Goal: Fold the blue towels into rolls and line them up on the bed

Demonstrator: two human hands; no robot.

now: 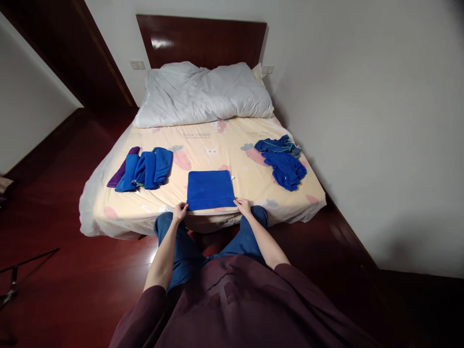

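Dim light; glare marks the headboard (201,43) beyond the fingers (237,201), shadow darkens the wall (395,241) rightward, edges stretch.

One camera, worn on the head, looks forward and steeply down over the wearer's torso (232,304), which lies nearest the lens at six o'clock. The left hand (180,211) shows toward eight o'clock, the right hand (242,206) near five. Beyond them the bed (224,162) recedes to its headboard (203,43), farthest off between eleven and twelve. The wide view takes in floor (65,290) at eight, wall (362,72) at two.
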